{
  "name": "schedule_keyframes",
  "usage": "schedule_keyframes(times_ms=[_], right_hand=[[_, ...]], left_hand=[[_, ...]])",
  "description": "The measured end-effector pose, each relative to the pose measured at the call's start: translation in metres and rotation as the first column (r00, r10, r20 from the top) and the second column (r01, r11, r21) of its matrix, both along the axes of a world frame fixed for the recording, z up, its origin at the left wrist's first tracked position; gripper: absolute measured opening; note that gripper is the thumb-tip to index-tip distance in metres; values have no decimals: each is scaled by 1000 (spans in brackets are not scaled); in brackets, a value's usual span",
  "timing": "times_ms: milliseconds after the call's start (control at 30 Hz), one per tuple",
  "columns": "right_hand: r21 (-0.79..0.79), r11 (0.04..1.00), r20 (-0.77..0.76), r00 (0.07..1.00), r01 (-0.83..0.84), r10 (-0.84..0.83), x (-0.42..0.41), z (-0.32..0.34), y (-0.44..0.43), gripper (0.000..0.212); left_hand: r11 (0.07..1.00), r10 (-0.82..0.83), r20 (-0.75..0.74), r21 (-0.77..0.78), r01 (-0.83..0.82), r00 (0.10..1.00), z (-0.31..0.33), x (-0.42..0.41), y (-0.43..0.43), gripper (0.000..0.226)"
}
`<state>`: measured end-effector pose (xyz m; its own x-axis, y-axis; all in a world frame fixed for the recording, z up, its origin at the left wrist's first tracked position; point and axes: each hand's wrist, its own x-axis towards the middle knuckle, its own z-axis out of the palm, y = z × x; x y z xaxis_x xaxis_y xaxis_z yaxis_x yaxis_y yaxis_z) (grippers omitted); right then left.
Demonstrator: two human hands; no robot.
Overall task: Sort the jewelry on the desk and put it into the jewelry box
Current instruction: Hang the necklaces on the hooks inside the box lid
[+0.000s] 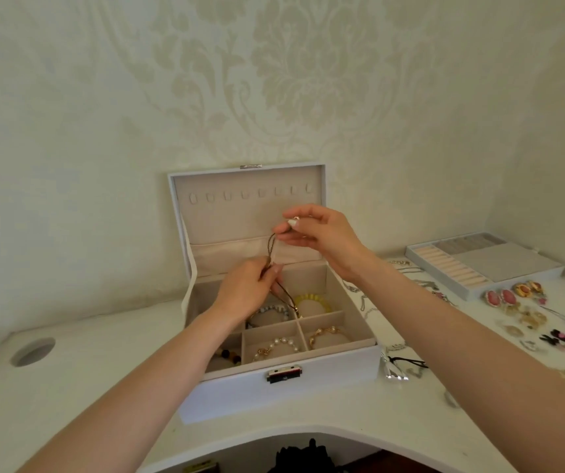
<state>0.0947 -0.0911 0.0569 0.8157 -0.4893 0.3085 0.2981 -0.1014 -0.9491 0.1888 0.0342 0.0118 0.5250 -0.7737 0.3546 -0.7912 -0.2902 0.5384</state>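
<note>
A white jewelry box (274,392) stands open at the middle of the desk, its lid upright with a row of hooks. My right hand (318,233) pinches the clasp end of a thin dark cord necklace (271,249) in front of the lid. Lower down, my left hand (245,290) pinches the same cord above the box; the rest of the cord trails into a back compartment. The compartments hold a yellow bracelet (311,299), a grey bead bracelet (272,310), a pearl bracelet (279,346), a gold bracelet (325,332) and dark beads (228,355).
A removable tray (499,264) with ring rolls lies at the back right. Loose jewelry covers the desk on the right: pink earrings (501,298), chains (410,268), small pieces. A black-cord pendant (397,368) lies beside the box. A round cable hole (33,351) is at the left.
</note>
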Motion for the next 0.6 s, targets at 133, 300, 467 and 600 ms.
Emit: schedule_keyframes(times_ms=[133,300,467,600], right_hand=[[35,985,17,985,172,-172,2,-8,-7,17],[-48,990,-115,984,134,-138,-1,-10,-6,17],[-565,772,-156,880,293,-448,3,-15,4,22],[-639,731,-198,867,239,-457,0,-16,15,17]], left_hand=[[999,-44,-73,-14,43,996,2,-1,1,30],[979,-159,-530,-196,62,833,7,-4,1,21],[954,-199,-627,-299,4,753,8,-3,3,21],[928,-197,-677,-363,-89,709,11,-1,5,21]])
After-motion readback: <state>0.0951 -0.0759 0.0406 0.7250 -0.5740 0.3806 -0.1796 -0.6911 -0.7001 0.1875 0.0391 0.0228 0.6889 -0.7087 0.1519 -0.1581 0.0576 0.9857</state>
